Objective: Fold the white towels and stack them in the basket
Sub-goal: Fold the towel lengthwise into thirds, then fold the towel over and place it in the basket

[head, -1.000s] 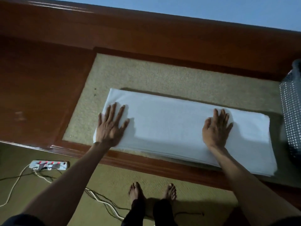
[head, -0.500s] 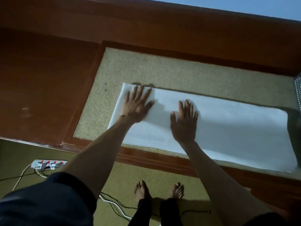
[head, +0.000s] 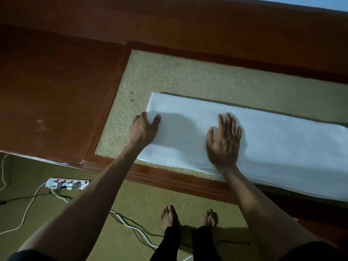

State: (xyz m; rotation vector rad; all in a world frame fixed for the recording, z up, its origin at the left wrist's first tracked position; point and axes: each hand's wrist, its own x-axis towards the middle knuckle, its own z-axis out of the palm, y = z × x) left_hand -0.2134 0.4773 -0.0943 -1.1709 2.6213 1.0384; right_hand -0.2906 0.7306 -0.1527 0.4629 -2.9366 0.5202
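Note:
A white towel (head: 273,140), folded into a long strip, lies flat on the beige inset of a wooden table (head: 169,76) and runs off the right edge of the view. My left hand (head: 144,129) is at the towel's left end, its fingers tucked under the edge and its thumb on top, so it grips that end. Further right, my right hand (head: 224,142) presses flat on the towel with straight, spread fingers. The basket is out of view.
The table's dark wooden frame (head: 56,91) surrounds the beige inset. On the green carpet below lie a white power strip (head: 67,183) and loose cables (head: 131,227). My bare feet (head: 188,217) stand close to the table's front edge.
My left hand slid from flat on the towel to its left end and took hold of the edge. My right hand stayed flat near the towel's left half. The view shifted left.

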